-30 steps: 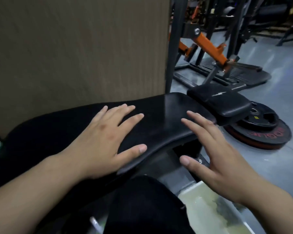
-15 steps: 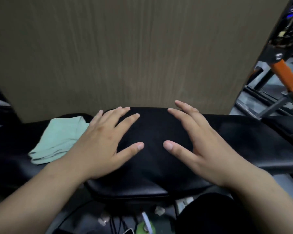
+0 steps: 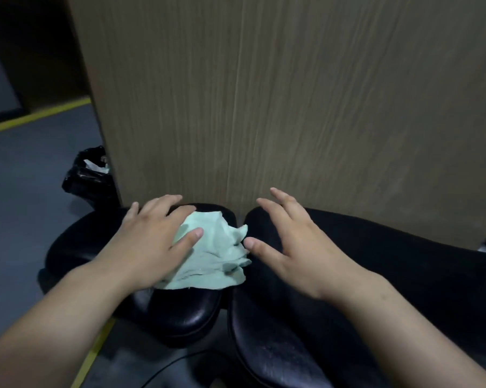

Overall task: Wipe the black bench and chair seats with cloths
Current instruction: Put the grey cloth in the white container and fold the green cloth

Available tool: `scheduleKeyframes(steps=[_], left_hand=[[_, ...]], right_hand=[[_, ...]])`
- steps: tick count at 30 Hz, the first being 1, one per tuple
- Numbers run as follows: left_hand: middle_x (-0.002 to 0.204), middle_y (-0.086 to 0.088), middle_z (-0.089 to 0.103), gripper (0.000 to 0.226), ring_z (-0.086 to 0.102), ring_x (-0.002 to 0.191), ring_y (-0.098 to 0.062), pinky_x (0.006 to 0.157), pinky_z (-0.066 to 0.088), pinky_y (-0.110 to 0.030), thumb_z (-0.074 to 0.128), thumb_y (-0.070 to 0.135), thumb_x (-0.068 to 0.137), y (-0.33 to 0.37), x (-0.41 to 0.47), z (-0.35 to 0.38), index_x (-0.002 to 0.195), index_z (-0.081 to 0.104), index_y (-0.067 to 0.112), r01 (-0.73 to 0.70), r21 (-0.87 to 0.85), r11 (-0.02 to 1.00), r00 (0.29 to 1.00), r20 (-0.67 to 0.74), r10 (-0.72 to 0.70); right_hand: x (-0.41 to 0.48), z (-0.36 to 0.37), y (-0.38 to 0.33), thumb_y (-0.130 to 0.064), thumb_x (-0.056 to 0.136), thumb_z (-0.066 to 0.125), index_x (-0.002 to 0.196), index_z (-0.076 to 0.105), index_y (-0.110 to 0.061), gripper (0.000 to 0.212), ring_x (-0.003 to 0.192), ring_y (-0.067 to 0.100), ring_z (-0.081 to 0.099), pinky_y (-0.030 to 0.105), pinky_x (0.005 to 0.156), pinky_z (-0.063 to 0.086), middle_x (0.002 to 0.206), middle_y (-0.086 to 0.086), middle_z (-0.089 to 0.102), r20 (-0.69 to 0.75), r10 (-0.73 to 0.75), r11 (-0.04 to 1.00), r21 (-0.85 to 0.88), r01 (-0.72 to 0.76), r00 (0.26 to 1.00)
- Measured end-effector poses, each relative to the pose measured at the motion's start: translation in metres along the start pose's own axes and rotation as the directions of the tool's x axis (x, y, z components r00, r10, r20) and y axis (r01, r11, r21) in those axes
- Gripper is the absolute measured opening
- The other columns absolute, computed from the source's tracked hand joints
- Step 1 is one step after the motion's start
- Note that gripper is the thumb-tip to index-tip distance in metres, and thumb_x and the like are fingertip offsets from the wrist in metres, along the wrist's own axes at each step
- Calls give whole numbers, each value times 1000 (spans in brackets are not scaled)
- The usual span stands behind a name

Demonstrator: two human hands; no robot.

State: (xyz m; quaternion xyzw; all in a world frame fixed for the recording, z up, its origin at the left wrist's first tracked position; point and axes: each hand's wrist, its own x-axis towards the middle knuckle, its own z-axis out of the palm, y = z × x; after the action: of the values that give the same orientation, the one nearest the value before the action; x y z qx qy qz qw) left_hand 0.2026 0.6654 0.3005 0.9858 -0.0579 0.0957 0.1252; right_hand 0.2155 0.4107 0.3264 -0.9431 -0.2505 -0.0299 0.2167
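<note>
You are facing a black padded seat (image 3: 185, 312) on the left and a longer black bench (image 3: 432, 270) on the right, with a narrow gap showing between the 2 pads. Both are sitting close against a tall wood-grain panel (image 3: 292, 93) that is filling most of the view. The floor (image 3: 26, 191) is showing grey on the left, with a yellow line (image 3: 34, 116) running across it, and a black bin bag (image 3: 88, 177) is standing by the panel's left edge, behind the seat. A dark cable (image 3: 166, 368) is lying on the floor below the seat.

The pale green cloth (image 3: 216, 253) is lying crumpled on the seat, its right edge reaching the gap. Your left hand (image 3: 152, 242) is lying flat on the cloth's left part, fingers spread and straight, not curling around it. Your right hand (image 3: 300, 247) is spreading open over the bench's left end, holding nothing, its thumb tip just beside the cloth's edge; whether the palm is touching the pad I cannot tell.

0.5 s ago both hands were lying on the bench and the cloth was sitting folded to the left of your left hand. Now that hand is covering it and the cloth is looking rumpled. The view is also pointing further left, so the orange machine is no longer showing at the right.
</note>
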Motion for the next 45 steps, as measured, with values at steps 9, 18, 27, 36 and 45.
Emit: scheduleKeyframes(steps=[9, 18, 27, 36, 45], left_hand=[[153, 8, 34, 50, 25, 144, -16, 119, 20, -49, 45, 44, 99, -44, 31, 20, 146, 40, 30, 130, 17, 991, 988, 82, -131], [138, 2, 54, 53, 48, 128, -19, 102, 42, -38, 55, 31, 93, -45, 63, 46, 143, 44, 21, 155, -133, 979, 986, 76, -146], [97, 13, 51, 46, 50, 86, -7, 74, 40, -32, 69, 10, 73, -31, 71, 51, 112, 55, 30, 69, -183, 981, 993, -77, -84], [101, 6, 59, 44, 55, 81, -7, 73, 41, -28, 72, -5, 70, -21, 60, 38, 71, 47, 31, -130, -365, 922, 946, -323, 5], [124, 24, 58, 30, 61, 111, -1, 101, 49, -34, 72, 22, 75, -25, 39, 20, 104, 73, 30, -117, -517, 848, 984, -174, 30]], right_hand=[[59, 55, 0, -55, 90, 61, 156, 18, -29, 82, 151, 12, -3, 45, 123, 12, 165, -4, -1, 88, 28, 999, -35, -25, 996], [72, 73, 11, -49, 89, 65, 154, 18, -27, 83, 151, 20, 9, 48, 123, 2, 159, 0, 28, 192, 105, 989, 81, -123, 976], [72, 71, 4, -22, 78, 75, 113, 45, -25, 46, 100, 20, 53, 39, 90, 48, 113, -3, 50, 55, -38, 982, 190, 26, 998], [63, 65, -1, -25, 88, 67, 111, 58, -26, 25, 95, 21, 55, 35, 88, 50, 118, -2, 43, 29, -99, 965, 247, 89, 995], [54, 43, -4, -18, 82, 72, 132, 60, -22, 52, 119, 8, 53, 16, 101, 39, 128, -7, 58, -14, -105, 974, 201, 106, 994]])
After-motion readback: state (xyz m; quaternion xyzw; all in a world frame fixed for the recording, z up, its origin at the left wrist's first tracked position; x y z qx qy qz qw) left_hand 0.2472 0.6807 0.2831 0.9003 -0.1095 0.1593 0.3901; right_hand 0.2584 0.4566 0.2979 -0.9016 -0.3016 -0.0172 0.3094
